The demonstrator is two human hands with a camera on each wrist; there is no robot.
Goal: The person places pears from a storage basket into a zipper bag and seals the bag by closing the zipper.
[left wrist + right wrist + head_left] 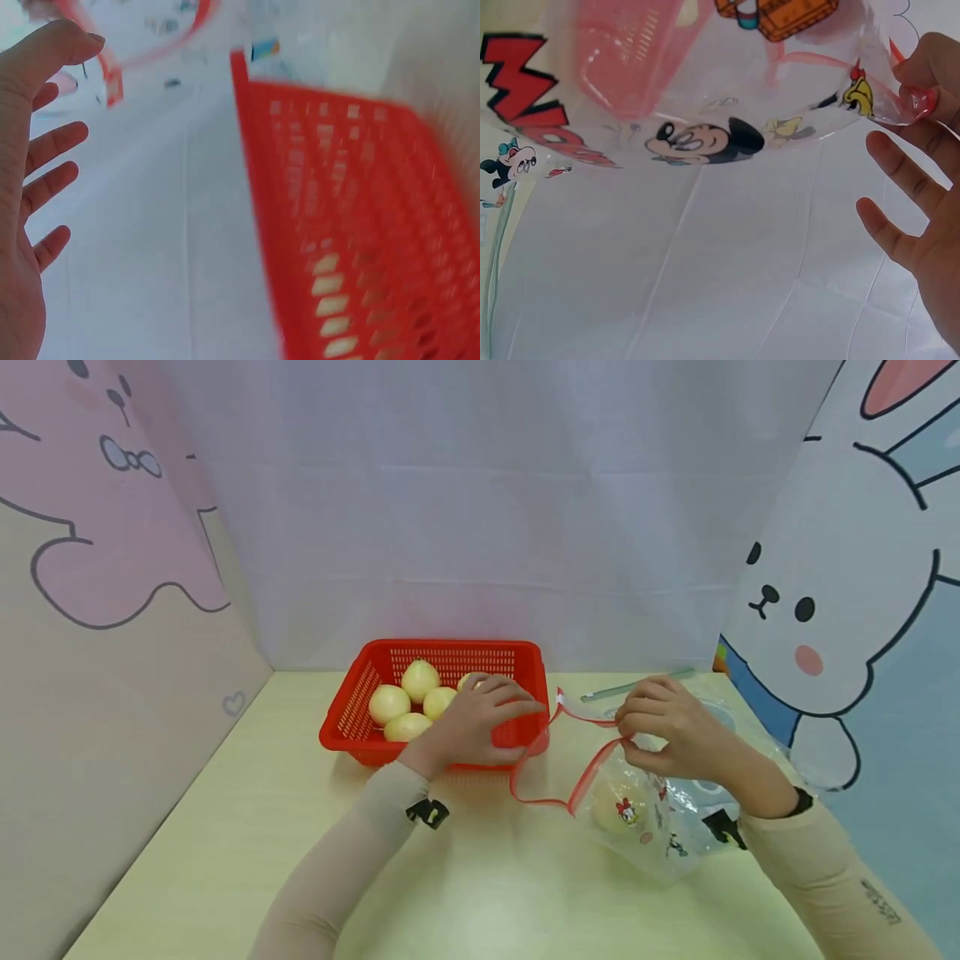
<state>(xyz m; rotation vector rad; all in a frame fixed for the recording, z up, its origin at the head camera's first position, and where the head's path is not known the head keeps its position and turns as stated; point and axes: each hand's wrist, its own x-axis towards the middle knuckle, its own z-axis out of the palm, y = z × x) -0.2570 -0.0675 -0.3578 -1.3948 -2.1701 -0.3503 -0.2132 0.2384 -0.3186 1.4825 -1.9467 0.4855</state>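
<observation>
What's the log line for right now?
left hand: empty, by red basket | right hand: pinches red edge of clear bag | clear bag: mouth open, pale fruit inside | red basket: yellowish fruits inside

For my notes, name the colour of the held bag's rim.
The bag's rim is red; the head view shows it best.

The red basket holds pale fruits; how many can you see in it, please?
5: one fruit at the back, one left, one centre, one front, one partly behind the left hand. The hand or basket may hide more.
</observation>
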